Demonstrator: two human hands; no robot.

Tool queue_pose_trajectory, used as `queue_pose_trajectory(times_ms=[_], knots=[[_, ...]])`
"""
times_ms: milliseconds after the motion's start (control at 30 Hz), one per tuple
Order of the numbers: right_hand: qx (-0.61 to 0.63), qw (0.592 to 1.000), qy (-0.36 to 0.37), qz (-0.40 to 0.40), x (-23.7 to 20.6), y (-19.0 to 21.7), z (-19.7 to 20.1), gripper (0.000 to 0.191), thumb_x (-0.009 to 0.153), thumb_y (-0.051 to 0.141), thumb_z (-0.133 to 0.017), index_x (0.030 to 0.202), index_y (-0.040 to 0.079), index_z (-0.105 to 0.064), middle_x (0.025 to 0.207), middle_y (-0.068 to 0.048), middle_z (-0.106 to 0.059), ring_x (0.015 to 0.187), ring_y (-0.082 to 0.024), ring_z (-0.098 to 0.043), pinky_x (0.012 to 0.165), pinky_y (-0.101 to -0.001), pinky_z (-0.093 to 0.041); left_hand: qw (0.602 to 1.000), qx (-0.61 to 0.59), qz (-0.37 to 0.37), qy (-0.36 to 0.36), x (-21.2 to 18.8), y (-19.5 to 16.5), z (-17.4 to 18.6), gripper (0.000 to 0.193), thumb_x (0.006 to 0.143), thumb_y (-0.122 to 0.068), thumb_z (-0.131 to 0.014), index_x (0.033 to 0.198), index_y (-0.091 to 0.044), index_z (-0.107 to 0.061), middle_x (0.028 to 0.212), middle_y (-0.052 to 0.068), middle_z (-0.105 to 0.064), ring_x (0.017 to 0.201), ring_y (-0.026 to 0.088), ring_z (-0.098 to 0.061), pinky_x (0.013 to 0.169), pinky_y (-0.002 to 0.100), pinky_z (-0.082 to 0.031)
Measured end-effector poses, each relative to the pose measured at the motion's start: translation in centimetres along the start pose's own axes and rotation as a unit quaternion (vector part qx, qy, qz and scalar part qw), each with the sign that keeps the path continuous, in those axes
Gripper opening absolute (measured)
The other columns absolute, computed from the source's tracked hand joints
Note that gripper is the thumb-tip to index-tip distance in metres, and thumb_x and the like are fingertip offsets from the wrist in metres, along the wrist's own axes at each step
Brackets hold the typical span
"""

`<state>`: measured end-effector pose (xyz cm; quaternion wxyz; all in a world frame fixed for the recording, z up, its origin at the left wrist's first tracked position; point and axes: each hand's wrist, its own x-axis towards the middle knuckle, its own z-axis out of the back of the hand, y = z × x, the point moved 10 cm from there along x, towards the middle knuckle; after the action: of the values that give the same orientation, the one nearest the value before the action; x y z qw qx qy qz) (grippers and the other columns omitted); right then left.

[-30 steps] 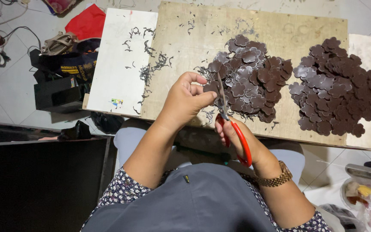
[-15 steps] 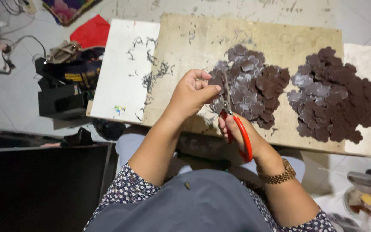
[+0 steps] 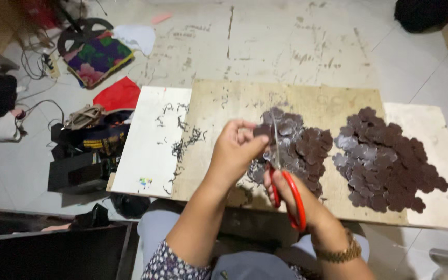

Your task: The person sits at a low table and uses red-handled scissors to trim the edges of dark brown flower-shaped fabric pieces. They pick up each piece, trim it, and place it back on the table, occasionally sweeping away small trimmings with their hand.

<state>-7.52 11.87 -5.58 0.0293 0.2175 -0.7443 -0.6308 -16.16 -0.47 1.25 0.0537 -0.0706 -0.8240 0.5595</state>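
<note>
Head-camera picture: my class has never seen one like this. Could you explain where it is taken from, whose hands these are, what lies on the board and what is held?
The camera sits on the person's head and looks down, so both arms are their own. The left hand pinches a small brown flower-shaped piece. The right hand works red-handled scissors against it. On the wooden board lie two heaps of similar brown pieces: one by the hands, one farther right. Thin dark trimmings are scattered to the left.

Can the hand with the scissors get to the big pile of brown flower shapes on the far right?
Probably yes. The right hand holds the red scissors beside the nearer pile, and the far pile lies on the same board with only bare wood between. It would need the scissors put down first.
</note>
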Motion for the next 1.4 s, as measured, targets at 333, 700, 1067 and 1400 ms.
queue_pose_trajectory(times_ms=[333,700,1067,1400], knots=[[-0.024,0.999,0.035,-0.002,-0.9,-1.3,-0.8,0.044,0.099,0.052,-0.046,0.104,0.009,-0.058,0.083,0.000,-0.053,0.075,-0.011,-0.052,0.069,-0.0270,-0.047,1.000,-0.003,0.014,0.009,-1.8,2.3,1.1,0.037,0.088,0.001,-0.072,0.117,0.003,-0.049,0.091,0.011,-0.070,0.079,0.013,-0.069,0.073,0.025,-0.058],[-0.031,0.998,0.035,0.034,-1.1,-0.2,-1.5,0.050,0.104,0.055,-0.043,0.098,0.007,-0.055,0.082,0.000,-0.048,0.075,-0.012,-0.047,0.068,-0.0275,-0.045,1.000,-0.015,0.019,-0.001,-2.1,1.6,1.1,0.037,0.087,0.003,-0.072,0.115,0.003,-0.049,0.090,0.012,-0.070,0.079,0.013,-0.070,0.072,0.025,-0.058],[-0.049,0.996,0.032,0.062,-1.3,0.2,-1.5,0.052,0.101,0.057,-0.045,0.101,0.006,-0.056,0.085,0.000,-0.050,0.076,-0.012,-0.048,0.068,-0.0279,-0.046,1.000,-0.008,0.013,-0.006,-2.6,1.0,0.6,0.037,0.087,0.003,-0.072,0.116,0.003,-0.050,0.090,0.010,-0.068,0.079,0.011,-0.067,0.071,0.023,-0.056],[-0.054,0.994,0.052,0.082,-1.3,0.0,-1.7,0.059,0.098,0.062,-0.048,0.106,0.005,-0.058,0.087,-0.003,-0.055,0.078,-0.013,-0.053,0.072,-0.0290,-0.048,0.999,-0.020,0.022,0.014,-2.9,1.6,0.6,0.023,0.088,0.001,-0.072,0.107,0.001,-0.058,0.092,0.006,-0.070,0.076,0.007,-0.066,0.069,0.021,-0.055]])
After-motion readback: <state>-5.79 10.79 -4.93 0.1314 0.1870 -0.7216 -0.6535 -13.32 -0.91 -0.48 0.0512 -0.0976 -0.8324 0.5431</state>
